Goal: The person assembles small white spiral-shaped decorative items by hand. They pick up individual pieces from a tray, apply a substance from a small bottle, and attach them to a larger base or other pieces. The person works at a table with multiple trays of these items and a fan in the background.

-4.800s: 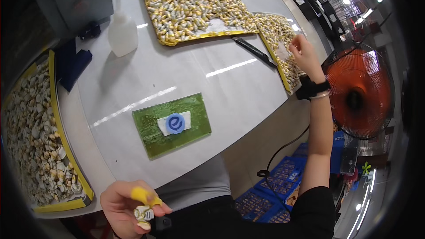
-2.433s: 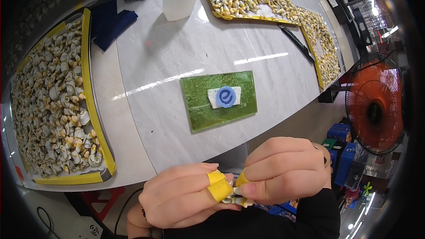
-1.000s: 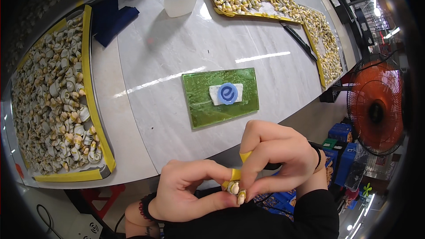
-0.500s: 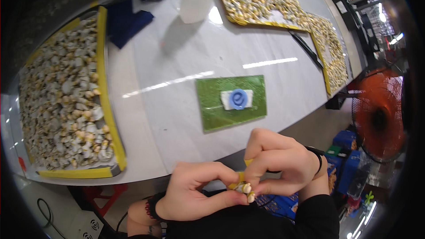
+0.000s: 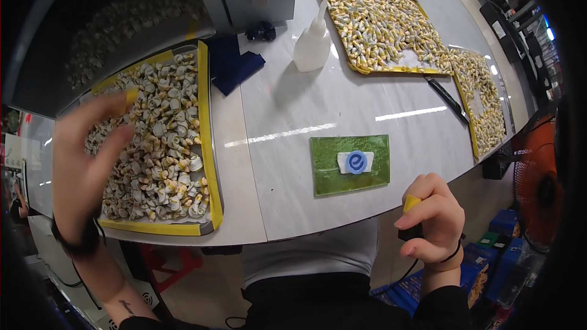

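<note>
My left hand (image 5: pixel 85 153) reaches over the left tray (image 5: pixel 206 146), a yellow-edged one full of small white-and-yellow shell-like pieces (image 5: pixel 159 140). Its thumb and fingers are apart, with a yellow wrap on one fingertip; nothing shows between them, though the hand is a little blurred. My right hand (image 5: pixel 434 220) hovers off the table's front edge, fingers curled and thumb held away from them. It also wears a yellow finger wrap (image 5: pixel 411 203), and I see nothing held in it. Between the hands lies a green rectangular pad (image 5: pixel 327 180) carrying a white piece (image 5: pixel 369 165) and a round blue cup (image 5: pixel 356 162).
A white squeeze bottle (image 5: pixel 312 49) stands beyond the pad. Two more filled trays, one at the back (image 5: pixel 385 30) and one at the right (image 5: pixel 480 104), have a black pen-like tool (image 5: pixel 448 101) beside them. Dark blue cloth (image 5: pixel 235 64) lies behind the left tray. An orange fan (image 5: pixel 538 189) stands at right.
My hands have parted: the left went left over the tray, the right moved right. The small pieces both hands were pinching no longer show between them. The whole view has shifted.
</note>
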A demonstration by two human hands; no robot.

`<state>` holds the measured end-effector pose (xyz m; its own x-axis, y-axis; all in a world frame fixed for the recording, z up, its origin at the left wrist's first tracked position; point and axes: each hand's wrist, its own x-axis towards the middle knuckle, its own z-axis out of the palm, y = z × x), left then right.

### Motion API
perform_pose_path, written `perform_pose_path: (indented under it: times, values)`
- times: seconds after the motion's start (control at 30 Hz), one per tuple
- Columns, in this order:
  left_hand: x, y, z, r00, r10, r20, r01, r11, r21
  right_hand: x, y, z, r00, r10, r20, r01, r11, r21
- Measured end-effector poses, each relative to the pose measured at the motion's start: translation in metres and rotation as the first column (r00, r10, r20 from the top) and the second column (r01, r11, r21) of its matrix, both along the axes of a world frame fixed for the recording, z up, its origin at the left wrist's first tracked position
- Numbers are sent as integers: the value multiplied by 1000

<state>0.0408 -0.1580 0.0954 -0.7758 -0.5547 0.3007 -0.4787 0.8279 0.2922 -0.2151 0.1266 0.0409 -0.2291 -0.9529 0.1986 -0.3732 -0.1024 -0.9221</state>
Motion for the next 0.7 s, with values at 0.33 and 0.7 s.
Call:
perform_pose_path:
  times: [0.33,0.7]
  values:
    - [-107,-133,-48,988,33,153,-12,990,-140,-2,22,12,979,-153,-134,151,988,-25]
    - [-61,-42,10,983,-97,155,125,976,-177,-72,12,39,560,-521,-644,488,836,-252]
